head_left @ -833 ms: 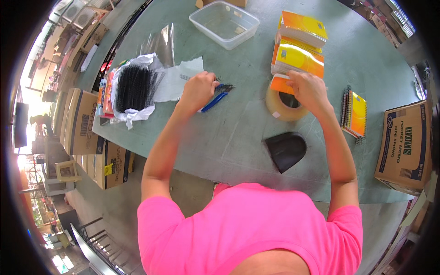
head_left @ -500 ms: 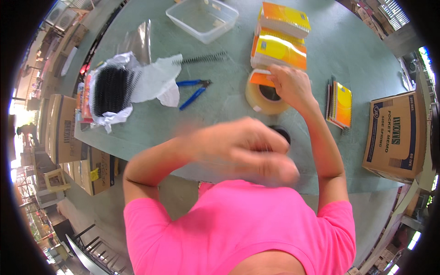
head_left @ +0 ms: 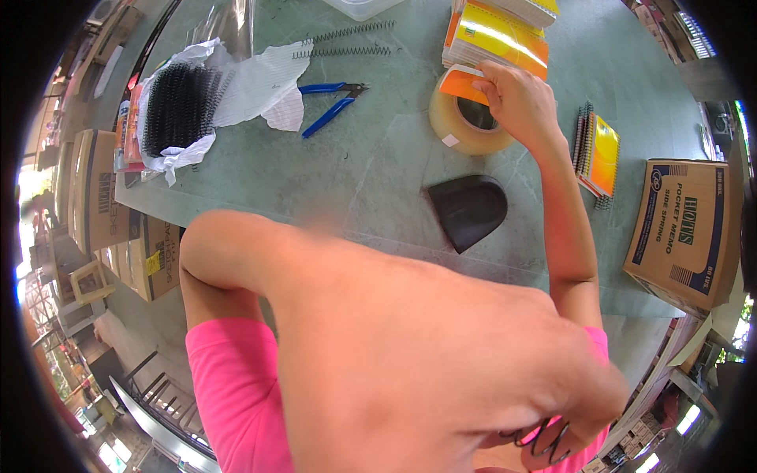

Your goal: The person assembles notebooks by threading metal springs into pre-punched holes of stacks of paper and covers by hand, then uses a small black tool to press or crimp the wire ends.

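Observation:
My left hand (head_left: 441, 339) is raised close to the camera and fills the lower middle. Its fingers are curled round a short piece of black wire coil (head_left: 544, 441), mostly hidden by the hand. Farther off, my right hand (head_left: 516, 98) pinches an orange-covered pocket notebook (head_left: 467, 83) by its right end. The notebook lies over the far side of a roll of clear tape (head_left: 471, 130). Just beyond stands a stack of yellow-and-orange notebooks (head_left: 501, 35). Between my arms, a black rounded block (head_left: 471, 211) rests on the table.
On the left lie black wire coils (head_left: 180, 106) in white paper, two loose coils (head_left: 347, 52), and blue-handled cutters (head_left: 325, 118). Spiral notebooks (head_left: 599, 158) stand at the right, near a cardboard box (head_left: 682, 232). A clear plastic tub (head_left: 363, 6) shows at the far edge.
My left hand has come up much closer to the camera, uncovering the black block. My right hand still holds the notebook over the tape. The whole view has tilted, moving the table upward.

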The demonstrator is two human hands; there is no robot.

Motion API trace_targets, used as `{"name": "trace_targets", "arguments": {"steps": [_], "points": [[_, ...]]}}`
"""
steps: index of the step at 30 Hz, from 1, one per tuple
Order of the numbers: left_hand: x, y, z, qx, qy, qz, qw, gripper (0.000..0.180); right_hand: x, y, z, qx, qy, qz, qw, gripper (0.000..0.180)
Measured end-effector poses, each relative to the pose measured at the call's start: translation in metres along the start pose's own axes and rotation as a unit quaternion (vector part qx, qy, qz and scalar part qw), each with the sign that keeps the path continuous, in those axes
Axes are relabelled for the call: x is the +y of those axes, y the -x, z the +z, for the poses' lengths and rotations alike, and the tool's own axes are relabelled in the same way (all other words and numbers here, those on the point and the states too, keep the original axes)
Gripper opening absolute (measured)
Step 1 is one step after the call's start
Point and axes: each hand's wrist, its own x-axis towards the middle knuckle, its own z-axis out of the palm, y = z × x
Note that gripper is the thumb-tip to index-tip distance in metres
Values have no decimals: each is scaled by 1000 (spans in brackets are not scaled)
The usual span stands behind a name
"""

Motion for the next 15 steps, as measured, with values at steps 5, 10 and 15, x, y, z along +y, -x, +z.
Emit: {"name": "trace_targets", "arguments": {"steps": [5,10,15], "points": [[-16,-10,-13,14,-39,9,999,38,0,2,-3,-8,5,13,1000,14],[16,-1,-83,322,-260,-176,893,53,2,1,-5,-33,-10,27,999,11],[-8,41,-159,465,-215,-13,859,26,2,2,-3,17,-36,-7,999,18]]}}
